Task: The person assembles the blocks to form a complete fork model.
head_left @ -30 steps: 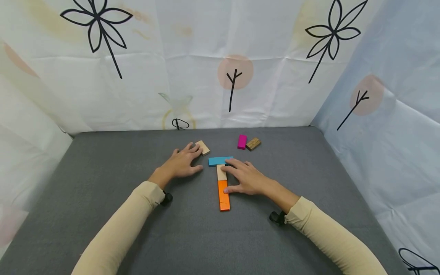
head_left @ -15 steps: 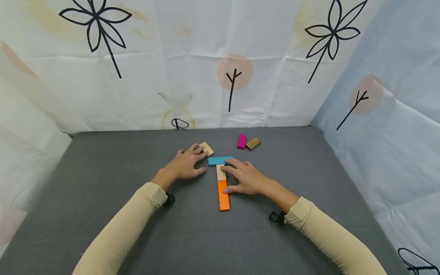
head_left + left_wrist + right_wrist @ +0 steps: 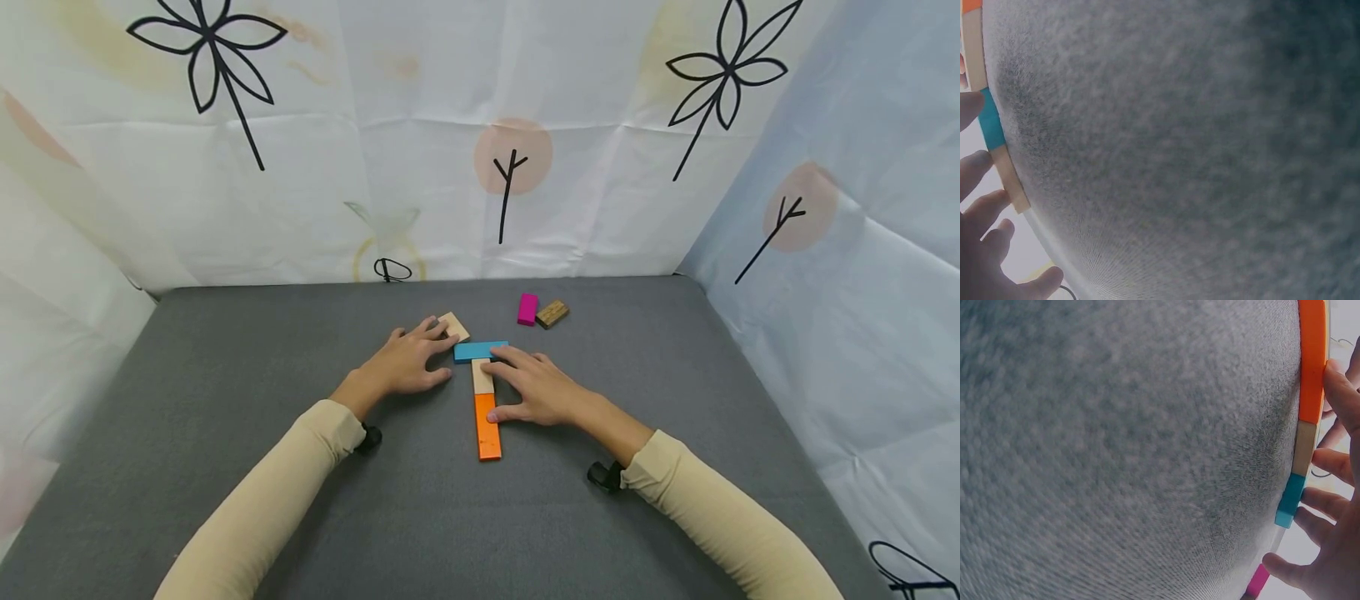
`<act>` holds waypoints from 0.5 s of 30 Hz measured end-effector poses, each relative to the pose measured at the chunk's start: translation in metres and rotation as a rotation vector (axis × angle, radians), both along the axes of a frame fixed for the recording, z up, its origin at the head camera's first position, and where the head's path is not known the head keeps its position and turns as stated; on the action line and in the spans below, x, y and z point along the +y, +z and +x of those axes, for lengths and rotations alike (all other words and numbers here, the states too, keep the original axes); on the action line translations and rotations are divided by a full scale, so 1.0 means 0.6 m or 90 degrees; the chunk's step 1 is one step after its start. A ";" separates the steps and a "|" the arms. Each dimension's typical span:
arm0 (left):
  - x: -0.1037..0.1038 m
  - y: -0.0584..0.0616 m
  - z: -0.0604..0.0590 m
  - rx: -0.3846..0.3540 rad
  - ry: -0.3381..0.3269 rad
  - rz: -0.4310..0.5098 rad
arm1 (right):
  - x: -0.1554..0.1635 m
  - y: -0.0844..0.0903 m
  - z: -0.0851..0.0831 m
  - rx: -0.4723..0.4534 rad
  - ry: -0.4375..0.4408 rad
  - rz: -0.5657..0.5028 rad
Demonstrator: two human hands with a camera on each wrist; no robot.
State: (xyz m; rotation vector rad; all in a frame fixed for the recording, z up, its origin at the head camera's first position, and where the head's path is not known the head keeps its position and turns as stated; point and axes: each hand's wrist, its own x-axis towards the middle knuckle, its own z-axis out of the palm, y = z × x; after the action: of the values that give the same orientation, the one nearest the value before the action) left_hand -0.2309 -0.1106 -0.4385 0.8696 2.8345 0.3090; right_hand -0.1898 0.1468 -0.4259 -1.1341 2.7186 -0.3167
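A blue block [image 3: 472,352] lies crosswise at the top of a short pale wooden block [image 3: 482,379], with a long orange block [image 3: 487,437] continuing below it. My right hand [image 3: 547,392] rests its spread fingertips on all three: thumb at the orange, index finger at the pale one, other fingers by the blue. Behind the blue block's left end lies a second pale block [image 3: 455,326], set at a slant. Fingertips of my left hand [image 3: 405,362] touch its left side, the fingers extended. In the left wrist view this slanted block [image 3: 1010,181] appears right against the blue one.
A magenta block [image 3: 528,309] and a dark brown wood-grain block [image 3: 552,314] lie close together at the back, right of centre. Grey cloth [image 3: 420,525] covers the table. White printed curtains [image 3: 600,208] hang along the back and both sides.
My left hand has slid the slanted pale block right and slightly toward me, up to the blue block's left end. The right hand and the three blocks under it stay in place.
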 end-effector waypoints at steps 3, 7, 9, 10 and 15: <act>0.000 0.001 -0.002 -0.001 0.000 0.008 | 0.001 -0.001 0.000 0.002 0.000 0.000; -0.001 0.002 -0.004 -0.001 -0.001 0.023 | 0.002 0.000 0.001 0.009 0.000 -0.003; -0.002 0.002 -0.006 -0.001 -0.003 0.030 | 0.002 0.000 0.001 0.009 0.000 -0.005; -0.002 0.002 -0.006 -0.001 -0.004 0.033 | 0.002 0.000 0.002 0.009 0.000 -0.005; -0.005 0.002 -0.010 -0.008 -0.004 0.045 | 0.001 -0.001 0.000 0.005 -0.001 -0.002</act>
State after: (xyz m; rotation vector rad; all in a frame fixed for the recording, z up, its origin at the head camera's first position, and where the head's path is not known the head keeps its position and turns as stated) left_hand -0.2368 -0.1134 -0.4371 0.8878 2.8241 0.4152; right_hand -0.1896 0.1473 -0.4265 -1.1369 2.7275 -0.3180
